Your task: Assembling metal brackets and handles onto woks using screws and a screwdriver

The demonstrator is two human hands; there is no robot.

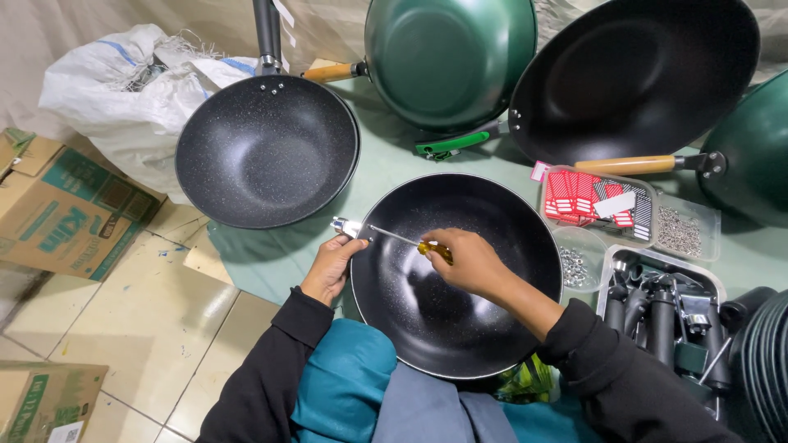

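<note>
A black non-stick wok (492, 320) rests on my lap, its inside facing up. My left hand (331, 266) grips its left rim, just below a small metal handle bracket (345, 226) on the wok's edge. My right hand (469, 261) is over the wok and holds a screwdriver (402, 239) with a yellow handle. Its thin shaft points left, with the tip at the bracket.
A speckled black wok (267, 152) lies at upper left, two green woks (447, 57) (751, 152) and a large black wok (632, 74) at the back. Clear trays of red tags (595, 201), screws (681, 230), washers (574, 262) and dark handles (665, 316) sit at right. Cardboard boxes (57, 213) and a white sack (131, 90) stand left.
</note>
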